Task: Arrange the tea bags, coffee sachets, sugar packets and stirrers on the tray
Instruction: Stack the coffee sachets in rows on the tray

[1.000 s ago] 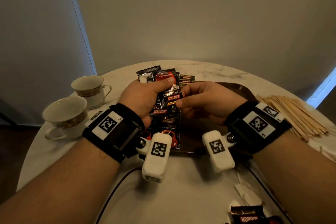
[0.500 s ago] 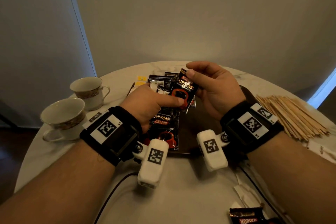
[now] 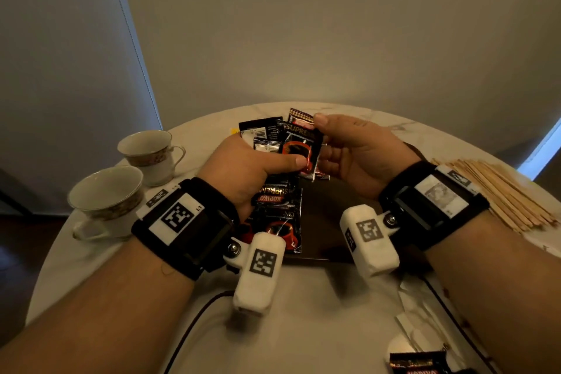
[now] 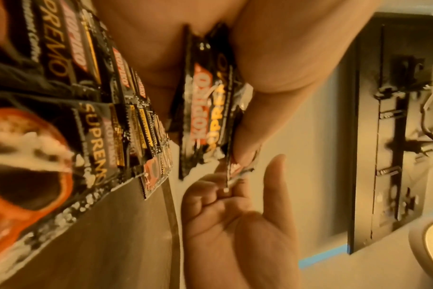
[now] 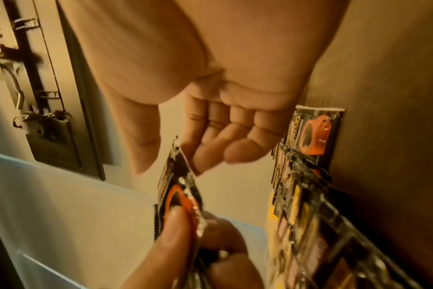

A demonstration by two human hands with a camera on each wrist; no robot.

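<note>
On my feed the left hand (image 3: pixel 243 167) is clamped around a fanned bunch of black Kopiko coffee sachets (image 3: pixel 267 136), thumb pressing the front one down, held up above the dark tray (image 3: pixel 328 222). My right hand (image 3: pixel 358 152) has its thumb on the top edge of the front sachet (image 3: pixel 300 149); from the right wrist cam the fingers look loose and half straight behind it, so I can't tell if that's a real pinch. More sachets (image 3: pixel 279 222) lie overlapped down the tray's left side. Wooden stirrers (image 3: pixel 501 191) are piled on the marble table (image 3: pixel 303 328) off right, two teacups (image 3: pixel 106 194) left.
</note>
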